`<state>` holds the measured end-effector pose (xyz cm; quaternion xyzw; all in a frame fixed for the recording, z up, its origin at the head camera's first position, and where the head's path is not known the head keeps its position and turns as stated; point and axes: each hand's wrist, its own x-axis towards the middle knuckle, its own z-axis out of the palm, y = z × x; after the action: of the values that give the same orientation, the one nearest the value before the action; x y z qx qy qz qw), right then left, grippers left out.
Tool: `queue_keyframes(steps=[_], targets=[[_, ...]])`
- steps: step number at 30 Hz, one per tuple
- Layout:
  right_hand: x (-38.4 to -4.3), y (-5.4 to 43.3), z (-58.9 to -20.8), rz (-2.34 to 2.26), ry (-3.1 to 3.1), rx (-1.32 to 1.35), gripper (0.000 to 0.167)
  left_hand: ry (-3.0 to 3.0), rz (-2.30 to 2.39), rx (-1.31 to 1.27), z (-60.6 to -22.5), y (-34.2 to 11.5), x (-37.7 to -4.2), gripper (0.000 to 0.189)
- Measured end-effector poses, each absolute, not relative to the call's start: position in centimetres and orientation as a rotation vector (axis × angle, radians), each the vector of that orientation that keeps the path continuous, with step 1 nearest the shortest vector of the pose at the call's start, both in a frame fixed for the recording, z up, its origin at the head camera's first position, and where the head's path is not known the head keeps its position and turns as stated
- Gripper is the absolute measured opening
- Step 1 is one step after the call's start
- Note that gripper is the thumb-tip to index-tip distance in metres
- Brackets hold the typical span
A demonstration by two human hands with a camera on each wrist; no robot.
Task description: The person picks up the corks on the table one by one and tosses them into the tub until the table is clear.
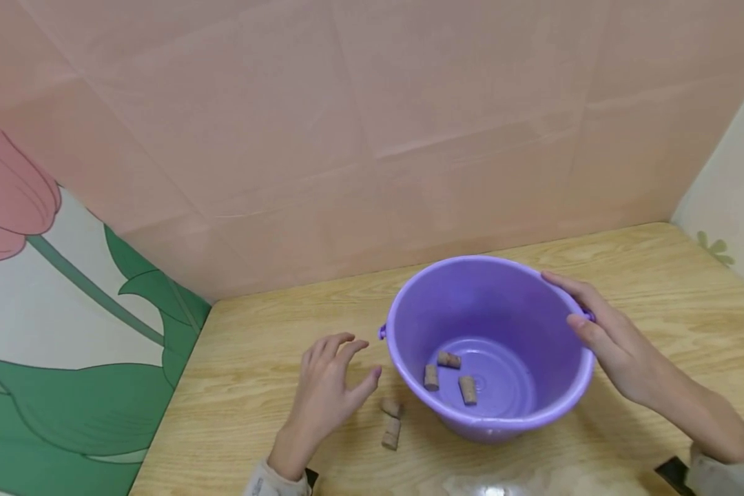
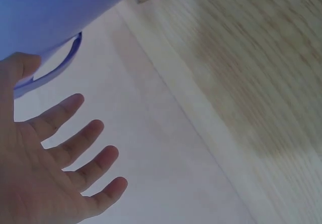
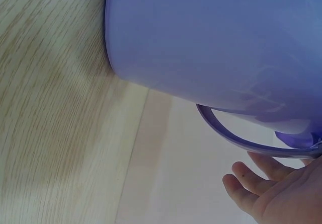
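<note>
A purple bucket (image 1: 490,310) stands on the wooden table, its mouth facing me. Three corks lie on its floor, one of them a cork (image 1: 468,390) nearest the middle. My right hand (image 1: 626,351) holds the bucket's right rim, thumb over the edge and fingers along the outside. In the right wrist view its fingers (image 3: 246,181) show beside the curved bucket handle (image 3: 241,142). To the left of the bucket, my left hand (image 1: 325,382) hovers with fingers spread, holding nothing. Two more corks, one of them a cork (image 1: 391,435) in front, lie end to end on the table between that hand and the bucket.
The wooden table (image 1: 248,372) meets a pink covering (image 1: 347,172) at its back edge. A wall with a painted tulip (image 1: 12,186) borders the left side. On the right is a pale wall (image 1: 731,186).
</note>
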<state>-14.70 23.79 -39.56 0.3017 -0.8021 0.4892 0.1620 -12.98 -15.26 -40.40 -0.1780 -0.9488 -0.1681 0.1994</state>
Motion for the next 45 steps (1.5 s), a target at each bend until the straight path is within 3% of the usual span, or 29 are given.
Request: queue_keyframes(steps=[18, 45], targets=[[-14.7, 23.8, -39.5, 1.383, -2.290, 0.853, 0.054, -2.784, -0.399, -0.544, -42.1, -14.6, -12.6, 0.035], [-14.8, 23.8, -39.6, 1.393, -2.291, 0.853, 0.054, -2.943, -0.289, -0.654, -43.3, -13.4, -12.4, 0.039]])
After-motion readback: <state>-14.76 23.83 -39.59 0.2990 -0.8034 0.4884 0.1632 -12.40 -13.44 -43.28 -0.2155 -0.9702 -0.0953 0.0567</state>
